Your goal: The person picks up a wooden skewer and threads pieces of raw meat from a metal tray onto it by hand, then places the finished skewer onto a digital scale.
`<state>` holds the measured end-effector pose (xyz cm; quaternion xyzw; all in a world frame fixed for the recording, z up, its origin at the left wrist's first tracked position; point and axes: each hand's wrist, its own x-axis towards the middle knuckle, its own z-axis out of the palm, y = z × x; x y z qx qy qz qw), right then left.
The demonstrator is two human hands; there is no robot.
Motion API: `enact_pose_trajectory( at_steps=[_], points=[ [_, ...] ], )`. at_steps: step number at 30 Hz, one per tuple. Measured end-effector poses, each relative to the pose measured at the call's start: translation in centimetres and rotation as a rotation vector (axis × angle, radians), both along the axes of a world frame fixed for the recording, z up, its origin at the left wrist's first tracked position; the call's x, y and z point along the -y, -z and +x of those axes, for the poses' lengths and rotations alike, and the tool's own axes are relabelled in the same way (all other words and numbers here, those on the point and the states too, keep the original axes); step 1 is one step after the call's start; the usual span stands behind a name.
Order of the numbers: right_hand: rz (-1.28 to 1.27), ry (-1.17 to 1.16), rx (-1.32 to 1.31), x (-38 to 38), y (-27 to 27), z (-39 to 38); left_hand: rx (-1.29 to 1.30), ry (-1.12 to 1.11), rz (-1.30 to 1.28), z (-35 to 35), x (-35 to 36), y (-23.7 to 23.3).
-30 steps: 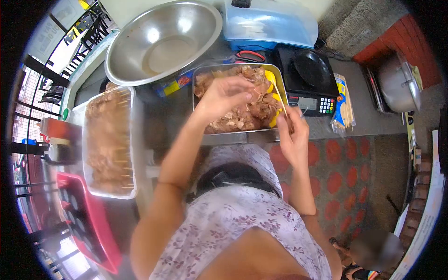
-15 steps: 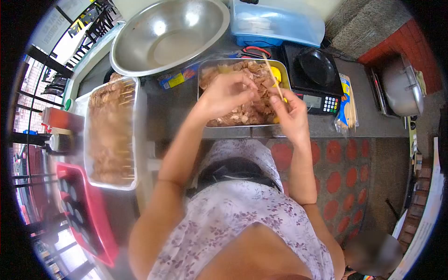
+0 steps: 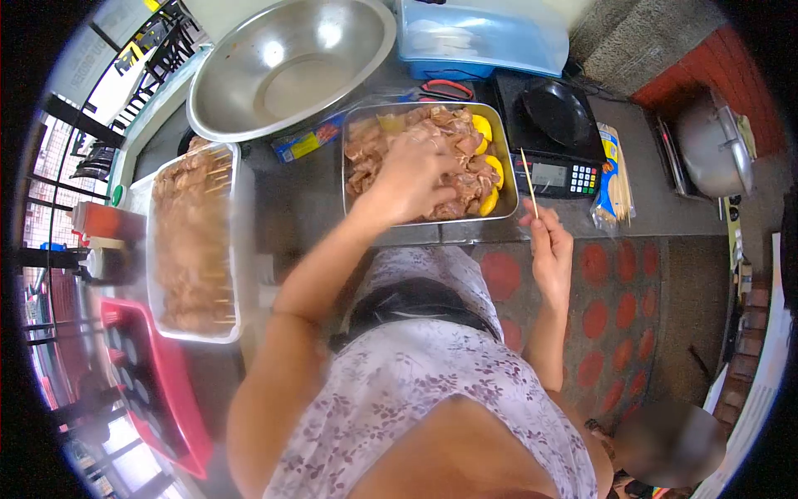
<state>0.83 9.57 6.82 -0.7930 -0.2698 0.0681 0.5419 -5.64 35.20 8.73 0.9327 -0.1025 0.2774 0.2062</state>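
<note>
Over a metal tray (image 3: 430,220) of raw sliced meat (image 3: 366,154), my left hand (image 3: 411,173) reaches down with its fingers spread on the pieces, slightly blurred. My right hand (image 3: 550,245) pinches a thin wooden skewer (image 3: 529,183) near its lower end, right of the tray and in front of a black scale (image 3: 549,176). The skewer points up and away, bare along its visible length. Yellow rounded pieces (image 3: 497,170) lie along the tray's right side. To the left, a white tray (image 3: 237,291) holds several rows of skewered meat (image 3: 195,241).
Behind the meat stand a large steel basin (image 3: 291,79) and a blue plastic container (image 3: 482,50), with red-handled scissors (image 3: 446,89) between. A packet of skewers (image 3: 617,179) lies right of the scale, and a metal pot (image 3: 715,154) stands farther right. A pink tray (image 3: 179,407) sits at lower left.
My right hand has moved away from the tray, right and toward my body, with the skewer. My left hand has lowered onto the meat and its fingers have spread.
</note>
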Motion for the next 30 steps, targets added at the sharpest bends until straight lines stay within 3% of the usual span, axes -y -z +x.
enact_pose_trajectory(
  at_steps=[2,9,13,15,16,18,21,24,27,28,30],
  points=[
    [0.006,0.0,0.025,1.0,0.7,-0.2,0.019,-0.019,0.051,0.4,0.6,0.2],
    [-0.001,0.055,0.003,3.0,1.5,-1.0,-0.174,-0.118,-0.35,1.0,-3.3,-2.3],
    [-0.02,0.065,-0.021,2.8,1.5,-1.5,-0.28,-0.154,-0.342,0.4,-3.5,-3.0],
    [-0.024,0.051,0.025,2.7,1.6,-1.6,0.046,-0.268,0.01,0.2,-3.0,-2.5],
    [-0.028,0.04,0.074,2.6,1.7,-1.6,0.047,-0.269,0.011,-0.2,-2.7,-2.6],
    [-0.022,0.041,0.062,2.5,1.5,-1.8,-0.279,-0.101,0.054,-1.1,-1.9,-2.9],
    [-0.025,0.042,0.039,2.4,1.0,-1.9,-0.203,-0.054,0.146,-1.3,-1.4,-0.4],
    [-0.022,0.045,0.026,2.3,0.7,-2.1,-0.179,-0.068,0.148,-1.6,-1.5,-1.1],
    [-0.02,0.044,0.019,2.3,0.7,-2.4,-0.086,-0.022,-0.255,-1.2,-3.1,-1.7],
    [-0.023,0.042,0.021,2.2,0.7,-2.4,-0.085,-0.026,-0.254,-1.2,-3.4,-1.4],
    [-0.02,0.04,0.001,2.0,0.5,-2.5,-0.248,-0.089,-0.823,-1.2,-3.7,-1.0]
  ],
)
